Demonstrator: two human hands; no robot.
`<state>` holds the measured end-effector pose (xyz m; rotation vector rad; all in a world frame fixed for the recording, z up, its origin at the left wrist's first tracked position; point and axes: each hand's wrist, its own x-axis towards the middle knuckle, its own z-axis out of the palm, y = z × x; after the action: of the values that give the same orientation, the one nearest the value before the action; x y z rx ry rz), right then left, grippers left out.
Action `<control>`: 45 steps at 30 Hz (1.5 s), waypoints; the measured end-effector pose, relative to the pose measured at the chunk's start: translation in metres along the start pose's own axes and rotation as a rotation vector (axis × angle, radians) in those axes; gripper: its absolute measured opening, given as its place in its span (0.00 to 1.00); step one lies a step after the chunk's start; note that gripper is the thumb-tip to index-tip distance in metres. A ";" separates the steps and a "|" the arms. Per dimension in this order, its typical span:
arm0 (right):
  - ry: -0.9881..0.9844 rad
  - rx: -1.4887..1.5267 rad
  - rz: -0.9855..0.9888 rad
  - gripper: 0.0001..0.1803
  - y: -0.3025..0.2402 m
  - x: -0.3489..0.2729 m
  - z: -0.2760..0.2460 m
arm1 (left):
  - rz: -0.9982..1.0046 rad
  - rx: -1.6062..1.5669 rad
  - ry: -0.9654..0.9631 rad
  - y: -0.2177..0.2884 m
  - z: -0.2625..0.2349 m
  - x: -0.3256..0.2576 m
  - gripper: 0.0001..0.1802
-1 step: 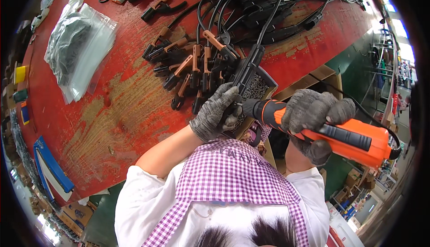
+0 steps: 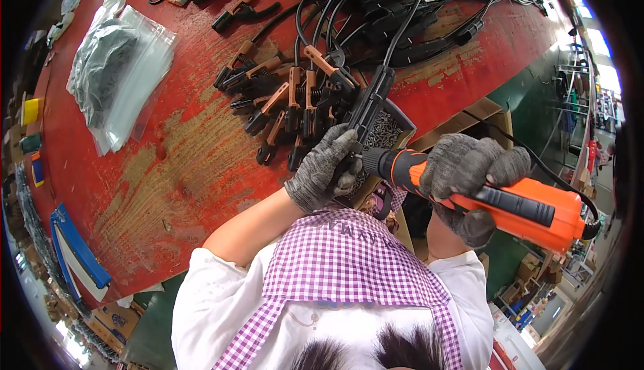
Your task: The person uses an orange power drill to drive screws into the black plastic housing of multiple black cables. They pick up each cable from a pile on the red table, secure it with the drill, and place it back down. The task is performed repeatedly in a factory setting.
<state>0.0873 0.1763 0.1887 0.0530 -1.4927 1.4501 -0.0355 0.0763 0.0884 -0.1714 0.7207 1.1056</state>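
The gloved fingers of the left hand (image 2: pixel 323 169) are curling around the lower end of a long, narrow black plastic part (image 2: pixel 372 110), pinching it between fingertips and thumb; the undersides of the grip are hidden. The fingers of the right hand (image 2: pixel 473 175), in a matching grey knit glove, are wrapping firmly around a bright orange power screwdriver with black inserts (image 2: pixel 533 216). Its black nose is pointing left, into the left hand's grip, but whether the bit is seating in anything I cannot tell.

The black part is slanting up and away, just over a dark tray (image 2: pixel 406 122) of small loose metal screws (image 2: pixel 381 132), with a black cable (image 2: pixel 417 11) leading from its far end. Judging by this pose, good work is calling for a braced left wrist, the driver lined up squarely with its seat, fingertips clear of the bit, and light, steady pressure that is easing off once the screw bites.

Just left of the part, a pile of black clamps with copper-brown levers (image 2: pixel 293 98) is lying on a worn red tabletop (image 2: pixel 194 189). Farther left, clear plastic bags (image 2: pixel 137 78) are resting in a heap.
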 end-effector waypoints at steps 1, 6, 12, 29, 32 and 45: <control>0.010 -0.007 -0.006 0.23 0.001 -0.001 0.000 | 0.001 -0.001 0.013 0.000 0.001 0.000 0.16; 0.051 -0.021 -0.024 0.22 0.004 -0.002 0.001 | 0.007 0.060 0.048 -0.004 0.000 0.004 0.17; 0.021 0.388 -0.094 0.20 -0.029 0.006 -0.034 | 0.190 0.266 0.011 0.000 0.033 -0.010 0.27; 0.620 0.176 0.289 0.25 -0.057 -0.087 -0.083 | 1.174 2.158 1.588 0.319 0.004 0.059 0.20; 0.628 0.160 0.325 0.24 -0.056 -0.085 -0.083 | 0.344 2.526 1.183 0.291 -0.013 0.105 0.23; 0.546 0.259 0.536 0.25 -0.037 -0.068 -0.058 | 0.335 0.583 -0.079 0.204 0.079 0.029 0.09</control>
<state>0.1788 0.1713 0.1572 -0.5815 -0.8933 1.8833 -0.1683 0.2292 0.1749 0.5018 0.9925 1.1629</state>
